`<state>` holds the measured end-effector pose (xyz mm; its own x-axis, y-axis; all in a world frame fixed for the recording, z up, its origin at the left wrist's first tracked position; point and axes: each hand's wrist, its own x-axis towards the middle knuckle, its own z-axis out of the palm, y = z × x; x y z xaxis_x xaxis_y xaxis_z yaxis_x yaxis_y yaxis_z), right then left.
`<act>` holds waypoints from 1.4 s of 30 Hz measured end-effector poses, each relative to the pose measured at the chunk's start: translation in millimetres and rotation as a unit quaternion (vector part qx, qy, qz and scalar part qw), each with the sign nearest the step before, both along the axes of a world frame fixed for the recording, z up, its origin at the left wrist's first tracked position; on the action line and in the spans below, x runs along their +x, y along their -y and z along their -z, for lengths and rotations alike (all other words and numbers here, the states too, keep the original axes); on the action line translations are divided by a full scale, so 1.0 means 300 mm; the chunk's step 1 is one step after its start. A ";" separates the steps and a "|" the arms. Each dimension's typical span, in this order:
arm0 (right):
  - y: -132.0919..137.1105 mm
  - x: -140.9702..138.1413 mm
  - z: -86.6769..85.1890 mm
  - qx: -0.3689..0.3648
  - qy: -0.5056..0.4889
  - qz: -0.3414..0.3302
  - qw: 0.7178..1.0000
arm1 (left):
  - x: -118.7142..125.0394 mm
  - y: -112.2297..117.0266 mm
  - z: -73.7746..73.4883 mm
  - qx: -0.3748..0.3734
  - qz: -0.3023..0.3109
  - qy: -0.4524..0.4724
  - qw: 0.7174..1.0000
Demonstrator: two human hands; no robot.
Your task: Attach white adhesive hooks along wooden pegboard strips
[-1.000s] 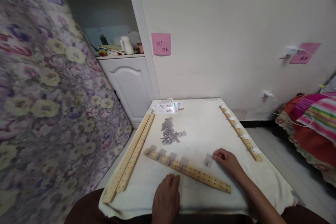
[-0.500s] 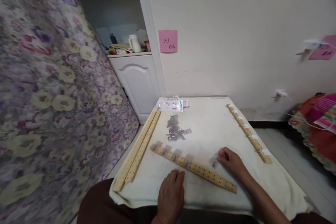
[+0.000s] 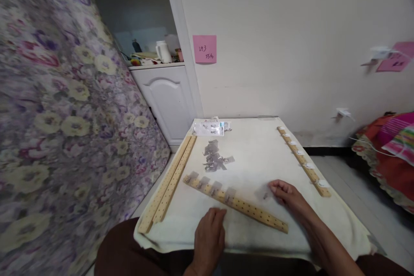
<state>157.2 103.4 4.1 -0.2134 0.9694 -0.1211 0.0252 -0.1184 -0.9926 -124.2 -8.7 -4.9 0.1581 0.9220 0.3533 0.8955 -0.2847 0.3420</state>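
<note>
My left hand (image 3: 209,235) rests at the near edge of the cloth, its fingers curled together and nothing showing in them. Just beyond it lies a slanting wooden strip (image 3: 258,214) with rows of small holes. Several metal clips with see-through grey tabs (image 3: 213,190) stand along the strip's left half. My right hand (image 3: 287,194) hovers low past the strip's right end, fingers loosely bent, thumb slightly apart. A small loose clip (image 3: 265,196) lies on the cloth left of its fingertips, not visibly touching them. Farther back is a pile of similar clips (image 3: 211,157).
Two bare holed strips (image 3: 168,181) run along the cloth's left side. Another strip (image 3: 305,166) with white round pieces lies along the right. A printed package (image 3: 208,128) is at the back. The white cloth (image 3: 252,151) covers the table, and a wall stands behind.
The fingers of my right hand have loosened a little and drawn slightly away from the small clip, which shows more plainly on the cloth. My left hand is almost unmoved. The view has shifted slightly.
</note>
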 end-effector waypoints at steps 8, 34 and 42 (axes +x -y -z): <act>0.021 -0.163 -0.035 -0.002 -0.001 -0.099 0.995 | 0.101 0.012 0.021 0.025 0.113 0.085 0.990; 0.002 -0.199 0.015 0.070 0.132 -0.092 0.984 | 0.117 -0.005 0.055 -0.051 0.082 0.027 0.995; 0.000 -0.208 0.023 0.067 0.136 -0.083 0.985 | 0.114 -0.002 0.052 -0.051 0.078 0.024 0.995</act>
